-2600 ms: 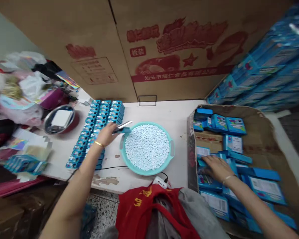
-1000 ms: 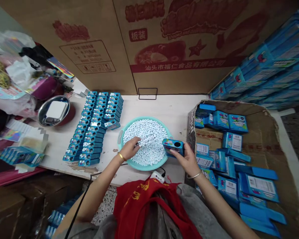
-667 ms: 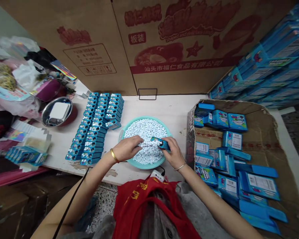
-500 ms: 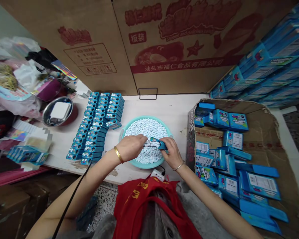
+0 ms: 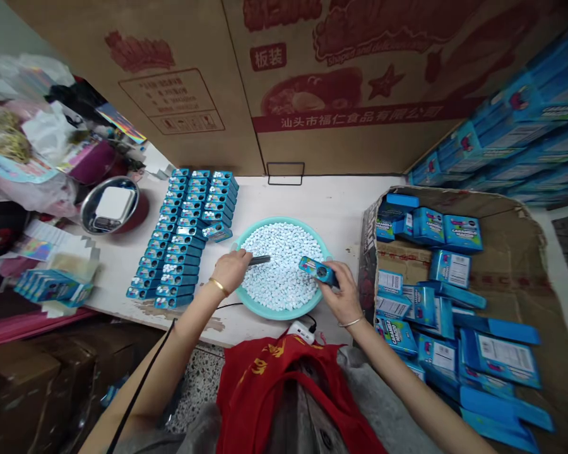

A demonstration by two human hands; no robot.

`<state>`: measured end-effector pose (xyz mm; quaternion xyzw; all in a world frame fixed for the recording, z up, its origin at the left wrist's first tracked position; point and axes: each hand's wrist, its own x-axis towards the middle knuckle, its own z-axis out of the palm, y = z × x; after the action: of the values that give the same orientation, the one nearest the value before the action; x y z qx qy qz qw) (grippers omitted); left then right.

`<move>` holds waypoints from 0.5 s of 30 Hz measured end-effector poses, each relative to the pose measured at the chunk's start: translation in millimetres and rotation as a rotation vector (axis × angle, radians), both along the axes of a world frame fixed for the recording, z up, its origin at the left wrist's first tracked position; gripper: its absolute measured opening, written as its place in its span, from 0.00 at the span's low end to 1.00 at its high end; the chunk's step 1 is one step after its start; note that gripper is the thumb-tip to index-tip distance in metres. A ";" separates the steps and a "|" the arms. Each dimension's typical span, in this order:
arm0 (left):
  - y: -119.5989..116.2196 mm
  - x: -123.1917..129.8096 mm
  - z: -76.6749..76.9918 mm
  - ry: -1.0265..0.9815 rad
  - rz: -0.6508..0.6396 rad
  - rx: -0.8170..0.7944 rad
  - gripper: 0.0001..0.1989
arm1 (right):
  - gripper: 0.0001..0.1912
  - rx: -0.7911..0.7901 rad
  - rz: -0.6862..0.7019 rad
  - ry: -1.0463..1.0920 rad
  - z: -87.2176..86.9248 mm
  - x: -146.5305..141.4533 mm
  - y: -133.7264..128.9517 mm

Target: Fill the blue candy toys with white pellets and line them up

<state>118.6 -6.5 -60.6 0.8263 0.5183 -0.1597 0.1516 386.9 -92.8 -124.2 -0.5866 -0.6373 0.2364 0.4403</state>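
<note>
A pale green basin (image 5: 242, 296) full of small white candies (image 5: 284, 265) stands on the table in front of me. My left hand (image 5: 231, 270) is at the basin's left rim, closed around a narrow dark grey tool (image 5: 260, 259) whose end lies over the candies; its exact kind is not clear. Over the right side of the basin, my right hand (image 5: 344, 295) grips a small blue candy box (image 5: 317, 270), its face with a dark round hole turned up. To the left of the basin, similar blue boxes (image 5: 184, 239) stand in three rows, one of them askew.
On the right, an open carton (image 5: 366, 271) holds many blue boxes (image 5: 440, 353), with more stacked behind (image 5: 511, 135). A large cardboard box (image 5: 194, 151) walls off the back. A metal bowl (image 5: 137, 217) and plastic bags lie left; a white power strip (image 5: 301, 330) sits at the front edge.
My hands have moved apart: the left drew back leftward with the dark tool, now visible. My right hand shifted slightly right and down, and the candy box's holed face now shows.
</note>
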 end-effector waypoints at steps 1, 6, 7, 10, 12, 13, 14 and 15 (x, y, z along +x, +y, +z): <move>2.2 -5.0 -22.3 -0.029 0.033 -0.063 0.10 | 0.16 -0.005 -0.019 0.005 2.0 4.0 -0.8; 2.9 22.9 -99.1 -0.186 0.000 -0.165 0.11 | 0.15 -0.028 -0.096 0.000 12.0 17.6 -3.1; 2.3 33.5 -106.2 -0.226 -0.007 -0.177 0.12 | 0.15 -0.032 -0.113 0.002 12.9 18.6 -3.2; 0.4 56.2 -115.8 -0.333 -0.009 -0.204 0.16 | 0.16 -0.048 -0.155 0.017 12.4 19.2 -2.7; -1.3 58.9 -114.3 -0.388 -0.007 -0.218 0.16 | 0.17 -0.058 -0.182 0.023 11.0 18.8 -2.1; -2.3 56.6 -111.3 -0.417 -0.007 -0.226 0.16 | 0.17 -0.062 -0.191 0.024 10.6 18.7 -1.7; -3.3 52.2 -106.5 -0.453 -0.009 -0.233 0.15 | 0.17 -0.064 -0.193 0.024 10.6 18.6 -1.4; -4.4 46.4 -99.8 -0.497 -0.011 -0.238 0.15 | 0.16 -0.061 -0.190 0.020 11.0 18.7 -1.1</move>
<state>165.0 -11.0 -160.4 0.8193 0.4385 -0.0124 0.3693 405.6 -93.9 -113.2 -0.6552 -0.5669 0.2187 0.4488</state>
